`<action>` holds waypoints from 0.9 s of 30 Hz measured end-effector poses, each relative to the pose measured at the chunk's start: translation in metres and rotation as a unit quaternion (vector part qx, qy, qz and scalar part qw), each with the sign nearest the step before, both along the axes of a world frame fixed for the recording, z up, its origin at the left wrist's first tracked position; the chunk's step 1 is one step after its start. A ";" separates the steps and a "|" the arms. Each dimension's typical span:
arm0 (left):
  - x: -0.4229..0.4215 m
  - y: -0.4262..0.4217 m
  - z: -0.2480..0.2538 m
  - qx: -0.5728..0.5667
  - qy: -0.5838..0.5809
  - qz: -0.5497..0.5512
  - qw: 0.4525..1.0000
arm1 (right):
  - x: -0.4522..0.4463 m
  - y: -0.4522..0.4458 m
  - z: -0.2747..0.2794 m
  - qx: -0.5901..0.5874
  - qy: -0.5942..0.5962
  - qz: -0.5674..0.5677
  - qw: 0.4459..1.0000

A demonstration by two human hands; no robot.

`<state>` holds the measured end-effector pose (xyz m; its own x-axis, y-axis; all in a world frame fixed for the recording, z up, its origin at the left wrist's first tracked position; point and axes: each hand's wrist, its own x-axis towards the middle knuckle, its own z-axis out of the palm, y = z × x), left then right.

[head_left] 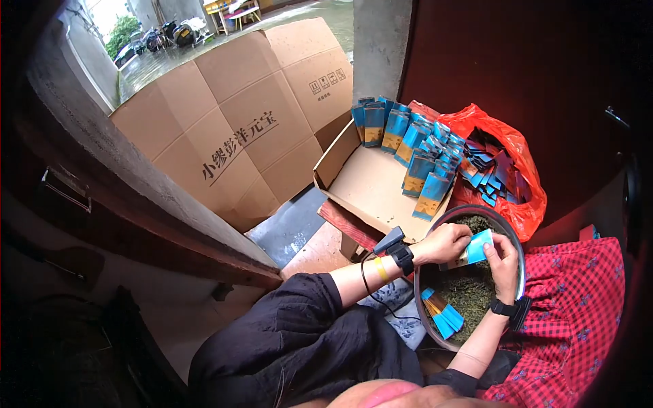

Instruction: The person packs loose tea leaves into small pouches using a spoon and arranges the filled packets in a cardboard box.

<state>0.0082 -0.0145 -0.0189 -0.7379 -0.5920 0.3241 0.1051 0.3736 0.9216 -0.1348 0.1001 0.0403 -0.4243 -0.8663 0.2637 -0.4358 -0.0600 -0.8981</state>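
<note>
Over the round basin [521, 257], which holds dried leaves [469, 291], a person's two hands meet at one small blue packet [480, 246]. The right hand [503, 264] has its thumb and fingers closed on the packet's right end; the left hand [442, 243] is curled in at the other end, but whether its fingers grip the packet or something small cannot be told. The packet sits inside the rim's outline, well clear of its near edge. Lower in the basin, a few more packets [443, 314] lie fanned on the leaves by the left wall. Beyond the far rim, a shallow carton [371, 182] has a bare stretch at its left, with packets crowding its right side. A red bag [532, 182] and checked cloth [575, 299] crowd the right; the large cardboard sheet [235, 112] bounds the far left.
</note>
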 end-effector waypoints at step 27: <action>-0.001 -0.002 0.000 0.064 0.004 -0.002 0.998 | -0.014 0.004 0.000 0.010 -0.005 -0.005 1.000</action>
<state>0.0071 -0.0161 -0.0189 -0.7379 -0.6265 0.2510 0.1128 0.2521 0.9611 -0.1486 0.1038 0.0403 -0.4358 -0.8666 0.2429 -0.4272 -0.0383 -0.9033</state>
